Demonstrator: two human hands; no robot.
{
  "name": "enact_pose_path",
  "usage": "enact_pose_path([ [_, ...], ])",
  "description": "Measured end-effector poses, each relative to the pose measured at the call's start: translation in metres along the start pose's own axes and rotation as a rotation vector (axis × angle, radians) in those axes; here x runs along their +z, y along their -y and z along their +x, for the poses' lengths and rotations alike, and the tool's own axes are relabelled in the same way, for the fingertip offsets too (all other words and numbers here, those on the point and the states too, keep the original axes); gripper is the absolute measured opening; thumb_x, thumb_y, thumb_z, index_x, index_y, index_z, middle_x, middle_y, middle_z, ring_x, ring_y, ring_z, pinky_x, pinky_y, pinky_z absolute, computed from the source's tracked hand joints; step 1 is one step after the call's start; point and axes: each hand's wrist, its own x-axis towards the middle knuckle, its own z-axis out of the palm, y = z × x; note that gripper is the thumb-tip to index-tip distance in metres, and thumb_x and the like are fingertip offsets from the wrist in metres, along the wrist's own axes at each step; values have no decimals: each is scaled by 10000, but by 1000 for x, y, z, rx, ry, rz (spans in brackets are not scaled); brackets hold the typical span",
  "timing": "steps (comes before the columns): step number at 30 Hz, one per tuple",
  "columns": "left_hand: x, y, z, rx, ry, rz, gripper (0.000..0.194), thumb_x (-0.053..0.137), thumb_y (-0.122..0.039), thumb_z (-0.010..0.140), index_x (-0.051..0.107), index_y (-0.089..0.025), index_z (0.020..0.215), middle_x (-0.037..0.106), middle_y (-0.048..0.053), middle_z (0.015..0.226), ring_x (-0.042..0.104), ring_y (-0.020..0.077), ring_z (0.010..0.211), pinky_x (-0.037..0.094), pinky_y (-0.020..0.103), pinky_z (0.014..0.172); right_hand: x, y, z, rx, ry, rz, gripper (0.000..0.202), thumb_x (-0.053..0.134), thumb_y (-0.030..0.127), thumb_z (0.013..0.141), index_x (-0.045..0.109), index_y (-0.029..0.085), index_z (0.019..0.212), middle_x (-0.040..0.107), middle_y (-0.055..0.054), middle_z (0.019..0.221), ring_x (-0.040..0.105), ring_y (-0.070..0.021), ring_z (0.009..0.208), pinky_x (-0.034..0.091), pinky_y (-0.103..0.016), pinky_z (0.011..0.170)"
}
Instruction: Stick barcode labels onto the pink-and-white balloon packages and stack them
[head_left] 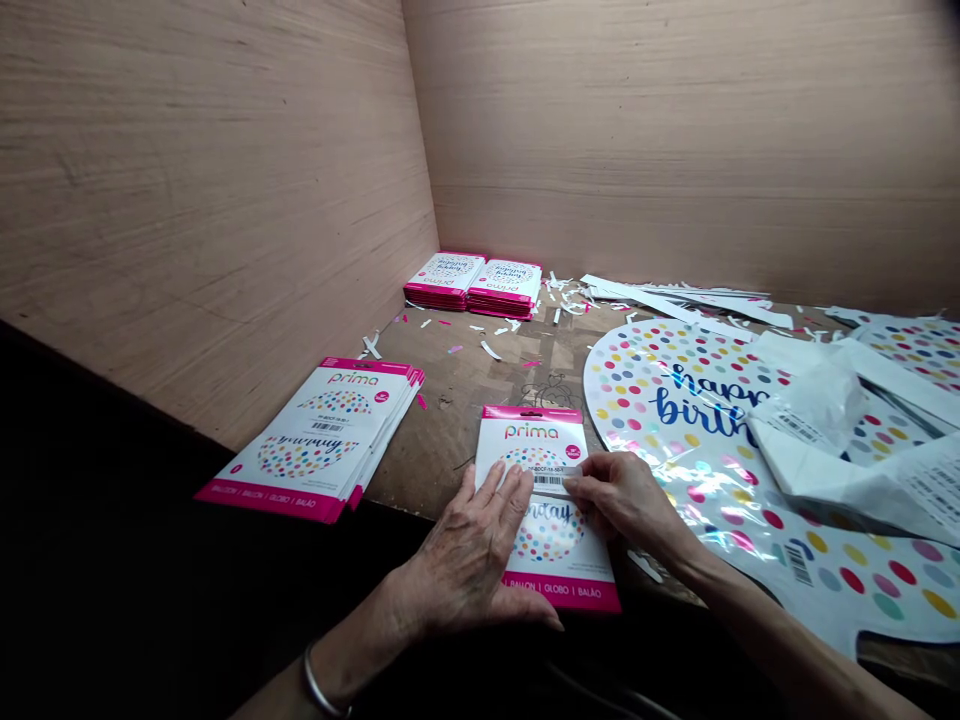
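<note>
A white and pink balloon packet (pixel 551 592) marked "prima" lies at the front edge of the table, its lower end over the edge. My left hand (pixel 472 550) rests flat across its left side, fingers stretched out. With thumb and forefinger, my right hand (pixel 626 500) pinches the right end of a barcode label (pixel 549 479), which lies across the middle of the packet. Whether the whole label is stuck down, I cannot tell. Left of my hands is a stack of like packets (pixel 330 400), its top one bearing a barcode label.
Two more packet stacks (pixel 472 283) stand at the back left corner by the wooden walls (pixel 675 130). On the right lie a large dotted "happy birthday" foil balloon (pixel 637 400) and crumpled label backing sheets (pixel 810 460). Paper strips (pixel 675 295) and scraps litter the table (pixel 450 400).
</note>
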Motion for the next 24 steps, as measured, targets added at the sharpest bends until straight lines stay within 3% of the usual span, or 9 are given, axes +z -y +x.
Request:
enact_pose_path([
  [4,2,2,-2,2,12,-3,1020,324,-783,657,362,13,1294,286,275,1378,177,400,1298,188,586,1028,-6,1,-1,-29,-32,-142,153,529,264,708,616,146,754,602,-7,516,531,-128,411,373,-221,420],
  [8,4,2,-3,-2,7,-15,1017,327,-786,651,392,16,1274,299,279,1370,184,402,1296,175,591,1029,-22,2,-13,-96,-283,-548,439,530,221,746,503,92,1166,658,-69,658,605,-219,586,443,-306,547],
  [11,5,1,-2,-3,-5,-20,1009,340,-782,651,389,5,1280,292,275,1375,178,403,1298,169,600,1026,-18,7,-27,-489,-471,-847,352,471,274,838,549,120,1145,638,-165,1013,594,-301,884,442,-443,751],
  [13,5,0,-1,2,6,-22,997,354,-774,656,358,-19,1307,285,263,1384,181,405,1297,185,614,1013,-7,11,-34,-873,-345,-897,376,473,316,851,524,157,1189,525,-131,1242,477,-310,1114,335,-514,933],
  [15,4,0,0,6,18,-21,1002,364,-771,655,326,-31,1329,276,257,1390,189,410,1292,200,627,999,3,14,-35,-1088,-196,-866,420,454,310,864,459,148,1252,475,-107,1302,408,-274,1193,259,-509,1011],
  [17,4,0,0,6,13,-16,1027,351,-784,642,334,-14,1321,283,268,1382,199,417,1287,195,631,998,4,13,-30,-1023,-300,-771,410,420,276,879,451,98,1247,532,-139,1224,468,-250,1123,343,-455,961],
  [19,5,0,-1,3,-10,-12,1056,326,-802,625,373,18,1289,303,286,1363,205,417,1284,188,620,1007,-4,9,-21,-776,-450,-648,348,419,267,878,522,90,1159,595,-151,1073,536,-246,982,426,-406,837],
  [20,5,0,-1,6,-21,-11,1058,319,-805,623,388,24,1277,312,289,1357,208,417,1284,191,616,1009,-10,8,-15,-643,-442,-591,309,439,275,867,565,109,1096,607,-135,1001,554,-239,911,443,-383,778],
  [24,6,1,-2,29,-20,12,1041,323,-791,644,402,43,1261,327,306,1339,230,434,1268,219,637,983,-22,4,8,-380,-61,-415,113,573,257,769,646,185,818,596,-50,845,558,-188,782,435,-294,674],
])
